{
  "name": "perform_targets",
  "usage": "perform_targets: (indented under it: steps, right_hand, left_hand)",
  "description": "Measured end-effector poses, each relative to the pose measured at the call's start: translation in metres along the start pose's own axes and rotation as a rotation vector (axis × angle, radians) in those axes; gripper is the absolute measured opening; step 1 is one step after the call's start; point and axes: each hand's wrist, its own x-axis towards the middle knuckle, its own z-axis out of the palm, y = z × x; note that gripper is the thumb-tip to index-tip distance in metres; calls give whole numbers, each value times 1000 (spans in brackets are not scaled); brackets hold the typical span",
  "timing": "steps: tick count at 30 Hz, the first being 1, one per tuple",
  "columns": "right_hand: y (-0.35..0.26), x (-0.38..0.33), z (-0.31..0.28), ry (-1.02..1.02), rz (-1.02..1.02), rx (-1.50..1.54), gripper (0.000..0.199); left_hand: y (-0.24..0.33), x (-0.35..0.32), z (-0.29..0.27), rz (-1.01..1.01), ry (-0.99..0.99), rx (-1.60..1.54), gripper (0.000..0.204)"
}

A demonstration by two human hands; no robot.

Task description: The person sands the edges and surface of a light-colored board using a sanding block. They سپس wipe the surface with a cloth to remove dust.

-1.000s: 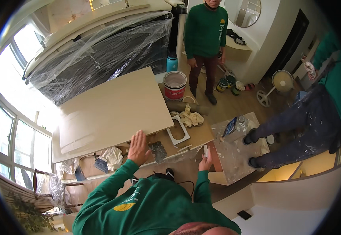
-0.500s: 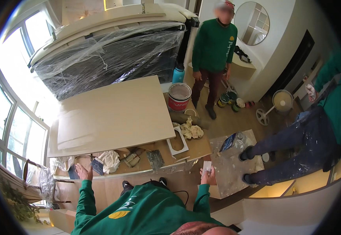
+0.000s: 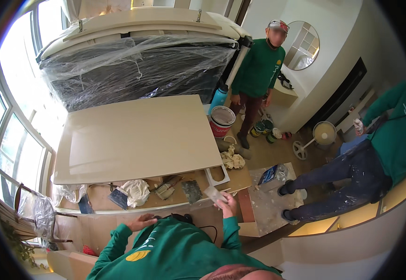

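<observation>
My right hand (image 3: 229,206) is closed on a flat, pale rectangular piece (image 3: 215,195), held up in front of the table edge; I cannot make out whether it is folded sandpaper. Close to my body, my left hand (image 3: 142,222) is empty with its fingers stretched out. A large smooth beige panel (image 3: 137,140) lies on the low table. Along the table's near edge are a dark grey sheet (image 3: 192,191), a brush-like tool (image 3: 165,190), a white rag (image 3: 136,192), a dark block (image 3: 119,198) and a dark blue flat piece (image 3: 85,204).
A paint bucket (image 3: 222,122), a turquoise bottle (image 3: 218,99) and crumpled cloth (image 3: 232,159) stand or lie right of the panel. One co-worker (image 3: 259,65) stands beyond, another (image 3: 371,144) at right. Plastic-wrapped furniture (image 3: 137,70) stands behind; a wrapped chair (image 3: 39,212) is at left.
My right hand has moved left and inward with the pale piece. My left hand has drawn back from the table edge toward my body. The view has shifted slightly.
</observation>
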Motion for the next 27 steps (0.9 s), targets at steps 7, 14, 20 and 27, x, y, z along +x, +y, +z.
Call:
perform_targets:
  steps: [7,14,20,27]
  right_hand:
    - [-45,-61,109,-368,2,-244,41]
    - [-16,-96,138,-220,-91,206,24]
    - [-3,-122,167,-267,83,395,24]
    - [-9,-80,177,74,-160,195,35]
  left_hand:
    - [113,35,1,413,24,212,69]
    - [68,79,38,339,-496,-765,31]
    - [67,51,54,169,-535,-1040,27]
    - [69,65,17,473,30,-92,28]
